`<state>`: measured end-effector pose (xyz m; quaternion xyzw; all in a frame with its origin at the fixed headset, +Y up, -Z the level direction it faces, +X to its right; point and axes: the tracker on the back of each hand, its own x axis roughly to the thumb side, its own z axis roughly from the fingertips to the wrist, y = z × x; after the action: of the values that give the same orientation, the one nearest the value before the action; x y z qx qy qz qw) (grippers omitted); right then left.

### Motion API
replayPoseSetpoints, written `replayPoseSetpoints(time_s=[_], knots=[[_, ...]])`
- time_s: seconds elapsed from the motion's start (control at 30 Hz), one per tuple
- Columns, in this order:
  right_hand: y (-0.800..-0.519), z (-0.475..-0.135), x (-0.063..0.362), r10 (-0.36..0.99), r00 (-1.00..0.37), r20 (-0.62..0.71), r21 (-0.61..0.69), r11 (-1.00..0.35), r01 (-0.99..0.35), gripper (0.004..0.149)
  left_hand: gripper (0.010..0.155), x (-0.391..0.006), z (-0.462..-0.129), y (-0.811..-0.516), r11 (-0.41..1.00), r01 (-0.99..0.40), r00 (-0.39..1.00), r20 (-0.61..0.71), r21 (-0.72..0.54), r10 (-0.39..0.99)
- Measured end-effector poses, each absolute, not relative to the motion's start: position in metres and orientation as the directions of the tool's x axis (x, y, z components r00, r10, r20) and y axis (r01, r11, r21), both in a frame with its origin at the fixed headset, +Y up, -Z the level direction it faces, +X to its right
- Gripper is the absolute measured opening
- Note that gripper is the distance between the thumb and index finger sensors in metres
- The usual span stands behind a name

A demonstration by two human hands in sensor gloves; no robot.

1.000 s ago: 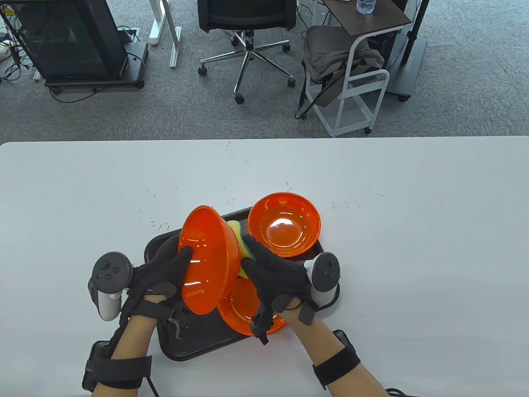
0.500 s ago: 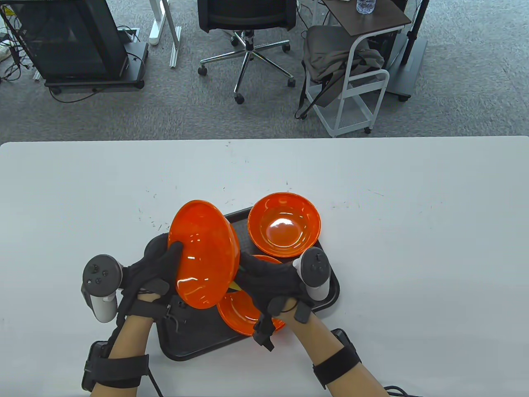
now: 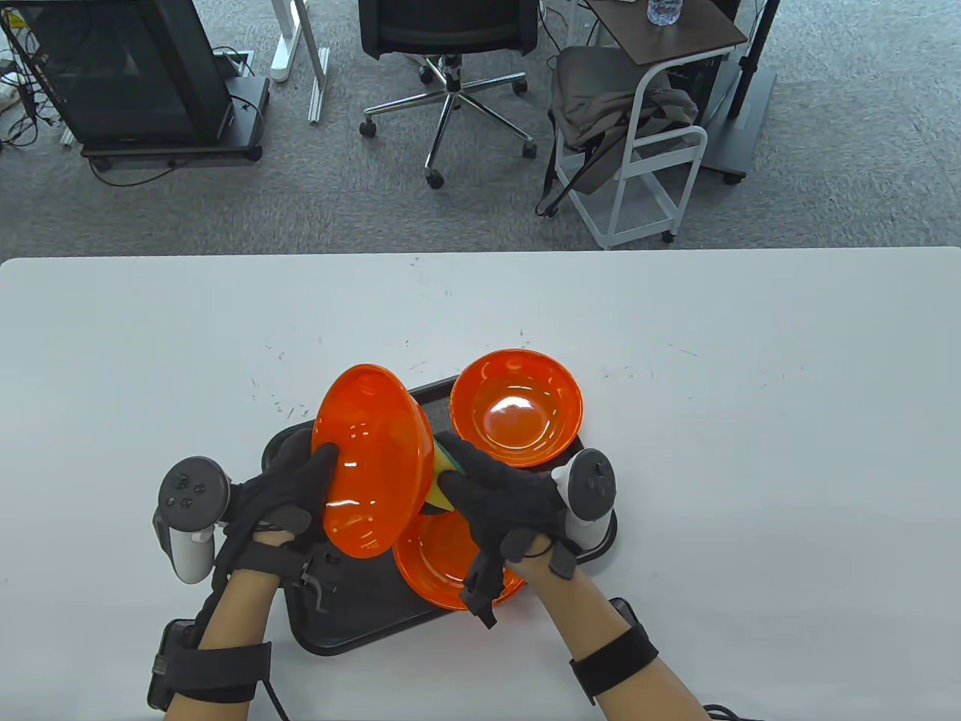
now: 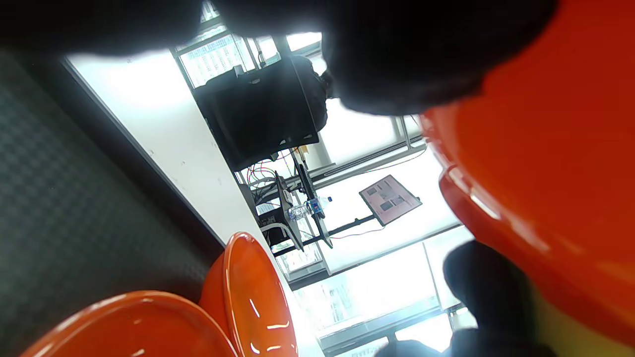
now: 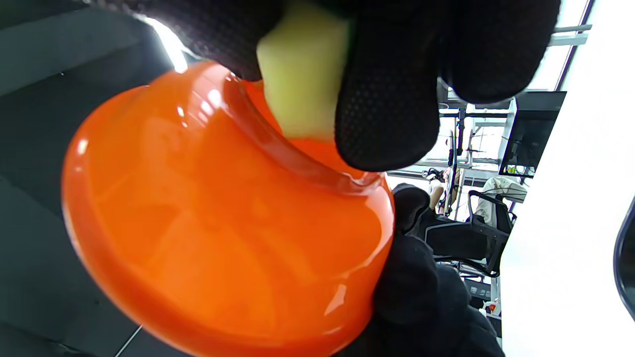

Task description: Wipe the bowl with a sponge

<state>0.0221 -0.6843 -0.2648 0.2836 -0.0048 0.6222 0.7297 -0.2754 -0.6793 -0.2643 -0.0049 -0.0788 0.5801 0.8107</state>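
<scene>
My left hand (image 3: 296, 481) grips an orange bowl (image 3: 372, 458) by its rim and holds it tilted on edge above the black tray (image 3: 353, 608), its inside facing left. My right hand (image 3: 488, 492) holds a yellow-green sponge (image 3: 439, 481) and presses it against the bowl's outer underside. In the right wrist view the sponge (image 5: 302, 74) sits between my fingers (image 5: 387, 99) against the bowl's base (image 5: 223, 223). In the left wrist view the bowl (image 4: 545, 173) fills the right side.
A second orange bowl (image 3: 516, 407) stands upright at the tray's far right corner. A third orange bowl (image 3: 443, 559) lies on the tray under my right hand. White table (image 3: 751, 451) lies all around. Chair and cart stand beyond the far edge.
My right hand slid the sponge down behind the bowl, then back up along its outer side. The bowl shifted slightly left and turned in my left hand.
</scene>
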Motion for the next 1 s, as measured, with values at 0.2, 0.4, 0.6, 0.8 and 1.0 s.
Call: replayPoseSetpoints(time_s=[0.2, 0.4, 0.6, 0.8, 1.0], knots=[[-0.686, -0.266, 0.022, 0.914, 0.198, 0.353, 0.440, 0.024, -0.898, 0.050, 0.055, -0.269, -0.263, -0.677, 0.295, -0.951, 0.278, 0.161, -0.089, 0.947], [-0.689, -0.267, 0.019, 0.927, 0.194, 0.321, 0.465, 0.024, -0.885, 0.050, 0.055, -0.279, -0.264, -0.673, 0.344, -0.939, 0.335, 0.175, -0.023, 0.926], [-0.690, -0.269, 0.026, 0.931, 0.084, 0.354, 0.374, -0.059, -0.925, 0.051, 0.055, -0.299, -0.267, -0.672, 0.458, -0.886, 0.464, 0.149, 0.077, 0.873], [-0.684, -0.268, 0.030, 0.902, -0.011, 0.431, 0.320, -0.165, -0.933, 0.052, 0.054, -0.312, -0.267, -0.670, 0.524, -0.846, 0.532, 0.114, 0.097, 0.839], [-0.687, -0.272, 0.036, 0.897, -0.029, 0.442, 0.294, -0.175, -0.940, 0.051, 0.053, -0.320, -0.270, -0.673, 0.481, -0.871, 0.490, 0.103, 0.100, 0.866]])
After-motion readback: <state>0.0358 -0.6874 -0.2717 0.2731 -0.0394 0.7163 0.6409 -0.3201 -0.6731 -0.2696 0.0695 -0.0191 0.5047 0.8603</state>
